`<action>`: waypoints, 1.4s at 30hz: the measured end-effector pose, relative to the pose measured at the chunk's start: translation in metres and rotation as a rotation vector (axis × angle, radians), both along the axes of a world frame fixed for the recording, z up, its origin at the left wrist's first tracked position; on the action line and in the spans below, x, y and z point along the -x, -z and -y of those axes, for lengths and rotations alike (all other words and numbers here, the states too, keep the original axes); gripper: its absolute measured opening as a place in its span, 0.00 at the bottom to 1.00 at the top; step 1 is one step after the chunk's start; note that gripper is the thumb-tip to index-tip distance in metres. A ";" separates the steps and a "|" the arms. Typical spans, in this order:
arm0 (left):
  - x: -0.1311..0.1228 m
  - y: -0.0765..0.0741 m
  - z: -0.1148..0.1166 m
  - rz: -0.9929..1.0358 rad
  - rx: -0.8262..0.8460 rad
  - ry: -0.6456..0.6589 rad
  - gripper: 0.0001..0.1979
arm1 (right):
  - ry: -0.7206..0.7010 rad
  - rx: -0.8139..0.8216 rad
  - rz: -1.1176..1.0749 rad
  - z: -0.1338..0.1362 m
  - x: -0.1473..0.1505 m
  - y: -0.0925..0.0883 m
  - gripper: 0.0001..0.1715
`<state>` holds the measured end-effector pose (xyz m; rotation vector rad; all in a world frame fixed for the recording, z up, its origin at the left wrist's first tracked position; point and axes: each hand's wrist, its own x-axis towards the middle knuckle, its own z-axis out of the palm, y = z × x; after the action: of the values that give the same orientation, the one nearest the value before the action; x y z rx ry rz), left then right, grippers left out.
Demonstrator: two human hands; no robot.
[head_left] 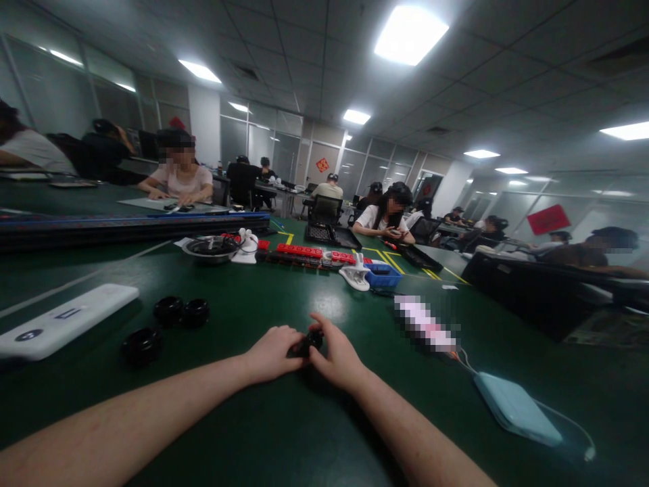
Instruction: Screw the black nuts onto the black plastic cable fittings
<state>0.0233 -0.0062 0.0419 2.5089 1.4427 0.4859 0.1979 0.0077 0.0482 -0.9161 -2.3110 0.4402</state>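
Presently, in the head view, your left hand [274, 353] pinches a small black piece [315, 338] from one side; your right hand [335, 353], thumb and forefinger curved, grips the other. Left of this piece, three black rings [196, 314] lie unheld on the green table [253, 436]. Handling appears under way, unfinished; your fingers hide whether the piece is complete.

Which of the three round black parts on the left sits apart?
The front part, nearest the camera; the back-left part and back-right part sit side by side behind it.
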 end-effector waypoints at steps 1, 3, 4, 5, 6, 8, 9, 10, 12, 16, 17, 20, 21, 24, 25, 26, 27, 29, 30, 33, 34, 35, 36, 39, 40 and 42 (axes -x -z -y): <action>0.000 0.000 0.000 -0.003 0.000 0.001 0.10 | 0.004 -0.002 -0.005 0.000 -0.001 -0.001 0.37; 0.000 0.001 -0.001 -0.011 0.003 0.003 0.11 | 0.025 0.000 -0.013 -0.001 -0.001 -0.001 0.39; 0.000 0.001 -0.001 -0.015 0.005 0.003 0.11 | 0.036 0.005 -0.012 -0.001 -0.001 0.000 0.39; 0.000 0.002 -0.001 -0.019 0.005 0.003 0.10 | 0.043 0.013 -0.008 -0.002 0.000 0.001 0.39; 0.000 0.002 -0.002 -0.021 0.005 0.003 0.09 | 0.046 0.022 -0.003 -0.002 0.000 0.002 0.38; 0.000 0.003 -0.002 -0.024 0.005 -0.001 0.08 | 0.036 0.039 0.008 -0.002 0.002 0.004 0.36; 0.000 0.003 -0.002 -0.024 0.005 -0.003 0.08 | 0.025 0.044 0.012 -0.002 0.003 0.005 0.35; 0.000 0.003 -0.002 -0.023 0.005 -0.005 0.08 | 0.011 0.046 0.013 -0.002 0.003 0.005 0.34; 0.000 0.004 -0.002 -0.019 0.004 -0.008 0.09 | -0.013 0.045 0.009 -0.001 0.002 0.003 0.35; 0.000 0.003 -0.002 -0.010 -0.001 -0.002 0.11 | -0.017 0.036 -0.007 -0.001 -0.001 -0.001 0.39; 0.000 0.003 -0.002 -0.009 -0.003 0.001 0.10 | -0.008 0.034 -0.010 -0.002 -0.001 -0.001 0.39; 0.001 0.002 -0.001 -0.006 -0.006 0.012 0.10 | 0.022 0.026 -0.012 -0.004 -0.002 0.002 0.38; 0.001 0.001 -0.001 -0.005 -0.006 0.015 0.09 | 0.029 0.022 -0.011 -0.005 -0.001 0.003 0.36; 0.001 0.001 0.000 -0.004 -0.004 0.022 0.10 | 0.041 0.013 -0.009 -0.006 0.000 0.005 0.28; 0.002 0.001 0.000 -0.003 -0.003 0.022 0.11 | 0.042 0.010 -0.011 -0.006 0.000 0.005 0.27; 0.002 0.002 0.000 -0.003 -0.003 0.021 0.11 | 0.041 0.008 -0.014 -0.006 0.000 0.005 0.27; 0.002 0.002 0.000 -0.004 -0.002 0.018 0.11 | 0.037 0.005 -0.017 -0.006 0.001 0.005 0.28; 0.002 0.004 -0.001 -0.005 0.000 0.009 0.11 | 0.018 -0.002 -0.020 -0.004 0.001 0.004 0.30; 0.002 0.005 -0.002 -0.007 0.002 0.003 0.11 | 0.006 -0.006 -0.018 -0.004 0.002 0.003 0.31; 0.002 0.007 -0.004 -0.014 0.009 -0.010 0.12 | -0.028 -0.011 -0.011 -0.001 0.002 0.001 0.31; 0.002 0.007 -0.004 -0.015 0.010 -0.012 0.12 | -0.030 -0.012 -0.011 0.000 0.002 0.000 0.30; 0.002 0.007 -0.004 -0.016 0.009 -0.012 0.13 | -0.024 -0.013 -0.014 0.000 0.002 0.000 0.30; 0.002 0.007 -0.004 -0.015 0.006 -0.011 0.13 | -0.010 -0.014 -0.019 0.000 0.002 0.000 0.30; 0.001 0.005 -0.002 -0.013 -0.007 -0.003 0.12 | 0.054 -0.014 -0.037 -0.002 0.002 0.002 0.31; 0.001 0.004 -0.001 -0.012 -0.010 -0.001 0.11 | 0.073 -0.011 -0.038 -0.003 0.002 0.003 0.32; 0.001 0.003 0.000 -0.011 -0.013 0.003 0.11 | 0.101 0.001 -0.036 -0.005 0.002 0.006 0.33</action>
<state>0.0221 -0.0057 0.0388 2.5278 1.4437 0.4832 0.1954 0.0129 0.0424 -1.0124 -2.2209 0.4111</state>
